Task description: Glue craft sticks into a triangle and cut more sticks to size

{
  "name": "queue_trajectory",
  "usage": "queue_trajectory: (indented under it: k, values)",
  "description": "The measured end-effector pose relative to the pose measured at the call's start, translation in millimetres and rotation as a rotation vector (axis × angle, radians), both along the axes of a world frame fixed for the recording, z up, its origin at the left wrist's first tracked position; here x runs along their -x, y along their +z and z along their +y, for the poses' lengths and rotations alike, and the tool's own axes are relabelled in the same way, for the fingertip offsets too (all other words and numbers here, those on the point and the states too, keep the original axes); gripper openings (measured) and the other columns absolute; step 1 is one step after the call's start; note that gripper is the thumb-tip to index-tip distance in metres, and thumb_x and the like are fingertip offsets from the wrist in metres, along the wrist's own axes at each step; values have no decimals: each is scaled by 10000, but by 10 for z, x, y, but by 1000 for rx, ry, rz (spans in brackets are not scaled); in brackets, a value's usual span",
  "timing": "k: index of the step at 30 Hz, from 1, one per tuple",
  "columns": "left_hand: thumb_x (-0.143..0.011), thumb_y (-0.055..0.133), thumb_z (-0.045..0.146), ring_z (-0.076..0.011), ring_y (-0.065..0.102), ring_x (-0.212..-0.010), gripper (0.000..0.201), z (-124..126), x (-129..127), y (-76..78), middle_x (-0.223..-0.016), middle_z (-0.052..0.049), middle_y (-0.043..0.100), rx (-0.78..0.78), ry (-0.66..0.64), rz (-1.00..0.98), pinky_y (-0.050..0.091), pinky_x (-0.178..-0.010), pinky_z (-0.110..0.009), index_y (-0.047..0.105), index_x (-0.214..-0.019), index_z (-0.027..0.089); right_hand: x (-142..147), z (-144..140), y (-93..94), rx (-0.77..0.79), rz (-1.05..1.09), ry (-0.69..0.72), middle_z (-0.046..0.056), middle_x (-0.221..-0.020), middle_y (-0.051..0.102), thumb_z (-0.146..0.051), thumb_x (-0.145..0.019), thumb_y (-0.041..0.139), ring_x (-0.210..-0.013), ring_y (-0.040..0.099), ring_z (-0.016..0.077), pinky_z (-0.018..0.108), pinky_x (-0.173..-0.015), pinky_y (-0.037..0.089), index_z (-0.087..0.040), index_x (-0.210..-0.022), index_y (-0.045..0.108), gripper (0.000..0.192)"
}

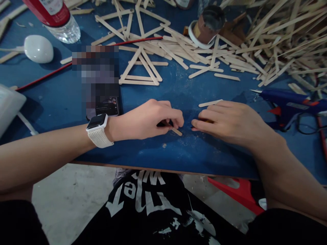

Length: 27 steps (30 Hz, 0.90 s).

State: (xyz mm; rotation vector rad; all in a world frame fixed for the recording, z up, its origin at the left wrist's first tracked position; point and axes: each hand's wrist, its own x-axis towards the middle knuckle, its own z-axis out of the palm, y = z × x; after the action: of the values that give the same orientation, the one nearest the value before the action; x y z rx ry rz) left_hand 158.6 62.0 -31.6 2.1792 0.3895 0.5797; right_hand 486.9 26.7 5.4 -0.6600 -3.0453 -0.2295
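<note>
My left hand (153, 119) is closed above the blue table, fingers curled down around a wooden craft stick (176, 131) whose rounded end pokes out below the fingertips. The rest of that stick is hidden under the hand. To its right, my right hand (228, 120) is also closed, palm down, with a gap between the two hands. Something with a bit of yellow shows between its fingers, but most of it is covered and I cannot make out its kind. Another craft stick (209, 103) lies just beyond the right hand's knuckles.
Triangles of joined sticks (140, 80) lie behind my hands, before a heap of loose sticks (237, 58). A blue glue gun (286, 105) rests at right. On the left are a phone (108, 106), a white rounded object (39, 49) and a bottle (65, 30). A red cord (48, 74) crosses the table.
</note>
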Motion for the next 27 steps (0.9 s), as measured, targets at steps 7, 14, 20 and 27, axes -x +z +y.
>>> queue_trajectory:
  k: [7,14,20,27]
  values:
    - [-1023,733,-31,-197,828,-1030,305,-1,-1,-4,-1087,-21,917,-2,1,-6,663,-824,-283,853,-1164,213,15,-3,-21,-31,38,43,11,-892,762,-203,-1264,572,-817,624,205,369,-755,472,-239,-1126,831,296]
    - [-1056,705,-8,-207,829,-1071,303,4,11,-20,-1143,-38,925,14,-7,-6,684,-856,-304,845,-1202,217,-10,-30,-33,-32,29,9,24,-1036,833,-123,-1206,603,-973,716,218,352,-719,462,-271,-1129,818,271]
    - [-1055,711,-10,-204,841,-1091,304,9,15,-13,-1149,-38,929,16,-13,-2,693,-866,-293,849,-1204,217,4,-17,23,-133,-21,81,16,-1026,839,-152,-1245,610,-1026,745,212,355,-869,571,-253,-1182,828,249]
    - [-1050,742,-34,-189,833,-1076,293,5,12,-7,-1126,-27,925,-15,-11,-10,687,-860,-259,852,-1201,192,-16,-59,16,-102,64,94,-11,-946,768,-94,-1229,606,-875,679,183,330,-772,524,-219,-1310,811,253]
